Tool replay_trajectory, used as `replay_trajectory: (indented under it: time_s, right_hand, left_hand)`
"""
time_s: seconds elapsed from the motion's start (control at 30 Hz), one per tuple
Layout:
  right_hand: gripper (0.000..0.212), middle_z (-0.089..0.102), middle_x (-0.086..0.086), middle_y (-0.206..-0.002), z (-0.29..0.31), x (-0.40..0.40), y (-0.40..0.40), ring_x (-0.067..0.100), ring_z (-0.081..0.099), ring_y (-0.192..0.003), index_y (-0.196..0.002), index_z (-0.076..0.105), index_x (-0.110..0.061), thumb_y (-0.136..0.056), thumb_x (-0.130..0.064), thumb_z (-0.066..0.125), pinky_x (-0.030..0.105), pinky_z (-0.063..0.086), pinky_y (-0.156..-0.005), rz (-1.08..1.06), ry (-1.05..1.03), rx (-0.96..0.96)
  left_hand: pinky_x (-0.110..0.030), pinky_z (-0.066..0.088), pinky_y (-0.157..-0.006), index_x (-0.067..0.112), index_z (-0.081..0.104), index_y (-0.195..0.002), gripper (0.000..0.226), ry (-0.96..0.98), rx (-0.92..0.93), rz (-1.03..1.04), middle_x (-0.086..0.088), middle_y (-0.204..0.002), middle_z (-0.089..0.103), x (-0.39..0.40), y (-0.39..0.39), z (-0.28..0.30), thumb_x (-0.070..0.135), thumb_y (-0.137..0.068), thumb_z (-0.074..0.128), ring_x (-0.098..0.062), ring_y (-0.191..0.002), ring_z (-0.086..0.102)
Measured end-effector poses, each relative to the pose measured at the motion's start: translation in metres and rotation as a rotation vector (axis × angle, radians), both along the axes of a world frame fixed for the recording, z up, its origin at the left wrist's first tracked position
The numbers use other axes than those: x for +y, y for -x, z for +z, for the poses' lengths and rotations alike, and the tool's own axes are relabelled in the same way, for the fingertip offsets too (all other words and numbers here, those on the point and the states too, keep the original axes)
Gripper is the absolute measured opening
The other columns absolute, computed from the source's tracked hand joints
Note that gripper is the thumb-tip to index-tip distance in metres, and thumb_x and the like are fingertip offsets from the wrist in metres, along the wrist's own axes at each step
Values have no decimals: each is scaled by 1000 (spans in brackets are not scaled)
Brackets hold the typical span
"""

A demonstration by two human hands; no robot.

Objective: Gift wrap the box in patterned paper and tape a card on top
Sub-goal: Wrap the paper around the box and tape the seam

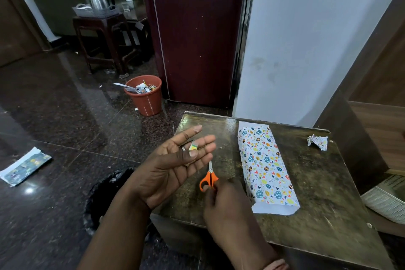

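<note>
From the head view, the wrapped box [266,165] lies lengthwise on the worn table [317,193], its body covered in egg-patterned paper, with plain white flaps still jutting out at the far end and the near end, neither folded down nor taped. Left of the box, over the table's left edge, the left hand [175,169] is held palm up with its fingers straight and slightly spread; a small patterned offcut [193,146] lies loose across the fingers, pinched by nothing. Just left of the box's near half, the right hand [228,206] curls its fingers at the orange-handled scissors [209,178], whose blades point away along the table; whether a finger is through a loop I cannot tell. The likely trouble is the offcut sliding off the flat hand to the floor. The unsealed flaps could also spring open or crease if the box gets nudged while the scissors are put down. A crumpled paper scrap [317,142] sits right of the box. No card or tape is visible.
</note>
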State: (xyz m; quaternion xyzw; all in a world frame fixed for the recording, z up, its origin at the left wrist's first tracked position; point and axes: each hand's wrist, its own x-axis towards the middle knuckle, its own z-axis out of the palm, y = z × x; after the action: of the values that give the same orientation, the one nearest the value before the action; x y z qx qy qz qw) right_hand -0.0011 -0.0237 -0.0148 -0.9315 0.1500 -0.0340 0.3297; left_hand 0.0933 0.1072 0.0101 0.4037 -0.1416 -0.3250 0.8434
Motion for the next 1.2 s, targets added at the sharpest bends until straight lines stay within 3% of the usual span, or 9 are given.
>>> replay_trajectory:
  time_s: [0.1, 0.3, 0.4, 0.5, 0.63, 0.8, 0.93, 1.03, 1.2]
  right_hand:
    - [23, 61, 4, -108, 13, -3, 7, 24, 64, -98, -99, 67, -16, -100, -23, 45, 34, 43, -78, 71, 172, 14]
    - [17, 70, 4, -100, 19, -9, 11, 25, 68, -95, -99, 64, -20, -99, -18, 47, 32, 32, -66, 83, 336, 66]
    - [6, 70, 1, -94, 14, -7, 11, 23, 69, -91, -99, 51, -28, -99, -22, 50, 33, 32, -64, 50, 303, -42]
    - [11, 66, -1, -85, 8, -4, 9, 24, 67, -79, -93, 49, -26, -98, -33, 55, 35, 37, -58, -10, 298, -236]
    - [6, 59, -6, -101, 13, -6, 0, 18, 61, -90, -103, 55, -25, -100, -29, 52, 39, 51, -73, -51, -3, -487]
    - [15, 68, -15, -104, 16, -13, -11, 4, 65, -103, -103, 72, -30, -98, -19, 62, 33, 53, -91, -14, -462, -472]
    - [15, 76, -6, -90, 21, -19, -12, 11, 71, -87, -90, 76, -20, -96, -11, 66, 42, 58, -81, 19, -648, -403]
    - [12, 75, -5, -83, 23, -24, -11, 12, 72, -83, -85, 75, -20, -93, -12, 70, 41, 58, -81, 10, -654, -384]
    - [9, 72, -1, -74, 26, -22, -10, 17, 66, -66, -83, 72, -23, -90, -21, 68, 39, 55, -64, -24, -710, -380]
  left_hand:
    - [-48, 39, -116, 4, 36, -154, 66, 0, 15, -13, -27, -151, 49, -1, 1, 0, -12, -92, 50, -40, -142, 48]
    - [-46, 39, -116, 5, 39, -153, 69, -38, 29, -20, -24, -149, 53, -5, 5, 2, -12, -87, 52, -37, -139, 51]
    - [-46, 39, -116, 5, 39, -153, 70, -43, 39, -38, -24, -148, 54, -6, 6, 4, -13, -87, 52, -36, -140, 51]
    - [-45, 38, -116, 6, 39, -153, 71, -61, 36, -51, -23, -149, 53, -5, 7, 4, -14, -86, 53, -35, -140, 51]
    - [-41, 39, -116, 7, 40, -153, 74, -74, 36, -66, -21, -150, 53, -6, 8, 4, -16, -84, 52, -34, -141, 50]
    - [-41, 34, -119, 8, 41, -154, 74, -120, -16, -121, -17, -153, 51, -6, 10, 4, -16, -85, 53, -29, -144, 47]
    - [-38, 37, -117, 5, 47, -149, 70, -178, -26, -121, -17, -148, 57, -5, 11, 5, -14, -83, 55, -27, -141, 51]
    - [-33, 47, -110, 3, 55, -143, 64, -216, -15, -115, -19, -142, 61, -5, 12, 5, -14, -81, 59, -29, -136, 56]
    - [-43, 45, -111, 1, 63, -136, 56, -246, -6, -56, -27, -137, 62, -8, 11, 3, -9, -80, 65, -40, -134, 55]
